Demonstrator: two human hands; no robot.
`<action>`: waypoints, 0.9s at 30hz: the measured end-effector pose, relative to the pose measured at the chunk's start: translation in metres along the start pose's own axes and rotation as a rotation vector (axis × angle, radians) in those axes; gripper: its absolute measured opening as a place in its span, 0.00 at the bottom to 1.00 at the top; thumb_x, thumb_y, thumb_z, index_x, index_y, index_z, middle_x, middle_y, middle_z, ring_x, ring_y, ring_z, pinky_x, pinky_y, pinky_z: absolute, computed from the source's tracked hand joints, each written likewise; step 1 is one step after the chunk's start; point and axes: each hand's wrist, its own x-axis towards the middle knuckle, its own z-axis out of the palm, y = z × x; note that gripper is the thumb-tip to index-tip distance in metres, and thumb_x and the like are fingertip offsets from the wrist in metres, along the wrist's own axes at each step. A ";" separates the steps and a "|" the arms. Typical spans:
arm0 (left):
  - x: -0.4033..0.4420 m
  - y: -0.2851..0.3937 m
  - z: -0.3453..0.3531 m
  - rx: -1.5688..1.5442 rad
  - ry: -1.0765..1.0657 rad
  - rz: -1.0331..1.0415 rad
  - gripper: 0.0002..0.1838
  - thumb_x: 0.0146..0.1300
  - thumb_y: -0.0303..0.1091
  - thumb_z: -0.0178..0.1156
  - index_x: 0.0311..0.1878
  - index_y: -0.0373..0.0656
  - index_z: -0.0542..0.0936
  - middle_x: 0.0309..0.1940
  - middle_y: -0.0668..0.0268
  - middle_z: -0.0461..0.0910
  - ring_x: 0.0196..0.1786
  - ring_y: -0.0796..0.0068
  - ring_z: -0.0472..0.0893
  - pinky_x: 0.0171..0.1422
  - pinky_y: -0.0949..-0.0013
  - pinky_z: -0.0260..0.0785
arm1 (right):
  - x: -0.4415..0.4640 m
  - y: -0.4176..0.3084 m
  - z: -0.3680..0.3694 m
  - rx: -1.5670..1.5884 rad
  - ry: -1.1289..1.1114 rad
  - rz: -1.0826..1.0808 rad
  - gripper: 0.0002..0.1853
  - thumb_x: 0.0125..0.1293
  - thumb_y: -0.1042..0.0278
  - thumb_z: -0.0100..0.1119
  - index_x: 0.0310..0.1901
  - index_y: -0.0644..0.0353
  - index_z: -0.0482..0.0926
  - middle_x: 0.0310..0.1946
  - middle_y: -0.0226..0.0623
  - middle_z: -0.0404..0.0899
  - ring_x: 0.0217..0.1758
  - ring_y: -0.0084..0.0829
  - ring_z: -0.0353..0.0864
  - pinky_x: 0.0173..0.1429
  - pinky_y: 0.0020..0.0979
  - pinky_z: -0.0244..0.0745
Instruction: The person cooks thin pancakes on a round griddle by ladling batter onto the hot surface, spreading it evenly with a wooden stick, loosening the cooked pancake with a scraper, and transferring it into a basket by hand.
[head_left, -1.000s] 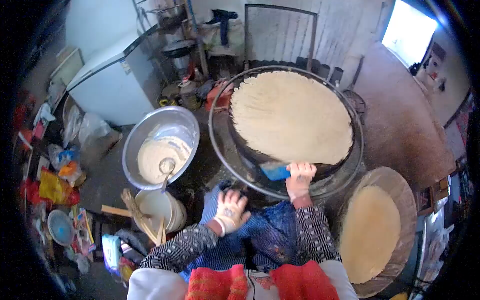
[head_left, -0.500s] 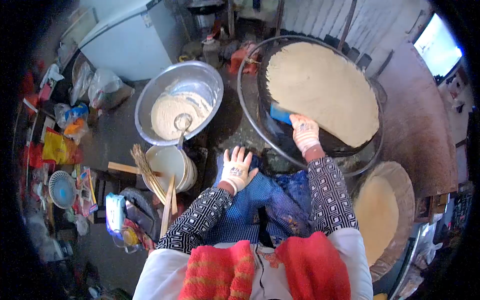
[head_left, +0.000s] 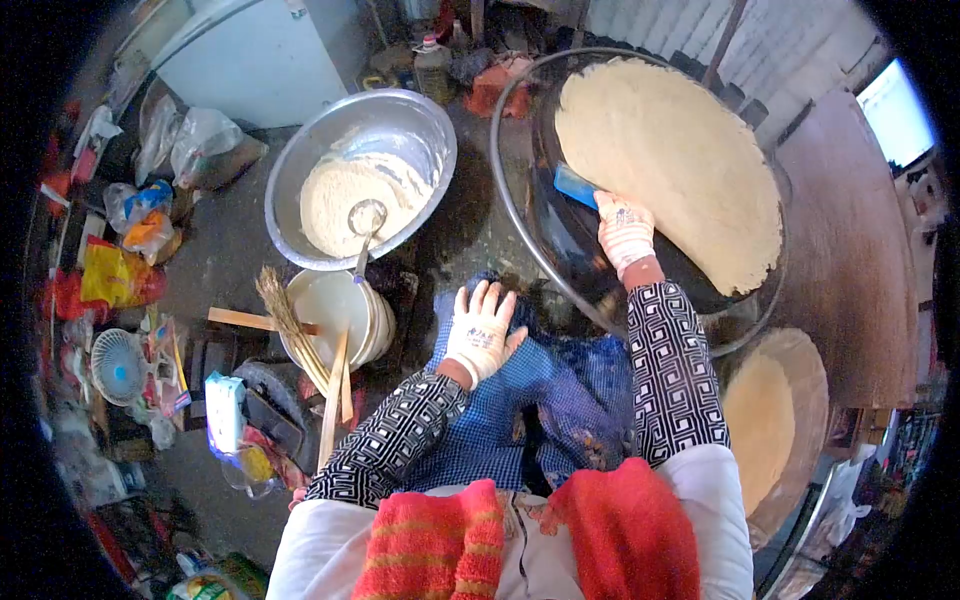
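Gloved, my right hand grips a blue scraper. The scraper touches or sits very close to the left lower edge of a wide, pale sheet of batter, which covers most of a dark round griddle. A ring-shaped metal rim runs around the griddle. My left hand, in a matching glove, lies with spread fingers on my knee over blue checked cloth and holds nothing. Left of the griddle, a metal basin contains pale batter and a ladle.
Below the basin stands a white bucket with a straw brush and wooden sticks across it. To my right is a basket-like container of pale flatbread or batter. Plastic bags lie at left.
My right hand and the scraper have shifted slightly along the batter's lower left edge. The whole view has tilted a little. My left hand stays on my knee.
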 end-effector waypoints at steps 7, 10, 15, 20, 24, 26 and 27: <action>0.058 -0.021 -0.020 -0.171 0.345 -0.081 0.38 0.55 0.31 0.63 0.70 0.42 0.63 0.67 0.48 0.63 0.72 0.44 0.59 0.77 0.40 0.45 | 0.004 0.002 -0.001 -0.023 0.039 -0.043 0.19 0.60 0.71 0.53 0.54 0.55 0.77 0.49 0.39 0.83 0.51 0.39 0.83 0.54 0.41 0.76; 0.119 -0.060 -0.039 -0.039 0.390 -0.118 0.36 0.53 0.27 0.59 0.69 0.42 0.64 0.67 0.49 0.64 0.73 0.46 0.59 0.78 0.44 0.46 | -0.002 0.001 -0.005 -0.016 0.054 -0.066 0.20 0.59 0.71 0.54 0.55 0.55 0.77 0.50 0.40 0.83 0.53 0.38 0.82 0.56 0.40 0.75; 0.186 -0.113 -0.040 0.364 0.250 0.281 0.27 0.59 0.26 0.51 0.65 0.51 0.71 0.71 0.61 0.64 0.76 0.56 0.58 0.79 0.49 0.48 | -0.004 -0.009 -0.022 -0.008 -0.086 -0.040 0.19 0.61 0.71 0.52 0.54 0.53 0.78 0.49 0.38 0.83 0.52 0.38 0.83 0.56 0.39 0.75; 0.186 -0.056 -0.005 0.647 -0.262 0.469 0.05 0.60 0.38 0.58 0.32 0.57 0.83 0.36 0.71 0.82 0.48 0.63 0.78 0.63 0.54 0.62 | -0.005 -0.009 -0.016 0.011 -0.051 -0.056 0.17 0.60 0.71 0.52 0.51 0.53 0.79 0.46 0.37 0.84 0.51 0.37 0.83 0.56 0.40 0.75; 0.106 0.061 0.012 0.406 -0.369 0.404 0.06 0.59 0.39 0.60 0.31 0.55 0.85 0.31 0.70 0.83 0.41 0.64 0.81 0.53 0.57 0.66 | -0.005 -0.011 -0.004 -0.045 -0.006 -0.028 0.16 0.59 0.72 0.56 0.50 0.53 0.78 0.44 0.39 0.84 0.49 0.39 0.84 0.52 0.41 0.77; 0.061 0.123 0.020 0.231 -0.408 0.476 0.06 0.59 0.40 0.59 0.34 0.54 0.84 0.34 0.68 0.82 0.44 0.64 0.80 0.57 0.57 0.64 | 0.011 -0.010 -0.002 -0.086 -0.114 0.024 0.18 0.59 0.68 0.57 0.52 0.53 0.76 0.48 0.39 0.83 0.51 0.37 0.84 0.54 0.40 0.76; 0.039 0.149 0.021 0.132 -0.434 0.550 0.07 0.59 0.41 0.59 0.36 0.53 0.83 0.36 0.67 0.81 0.46 0.64 0.79 0.59 0.57 0.63 | 0.009 -0.011 -0.008 -0.110 -0.103 0.022 0.18 0.60 0.66 0.56 0.53 0.53 0.75 0.48 0.40 0.83 0.51 0.37 0.83 0.55 0.39 0.76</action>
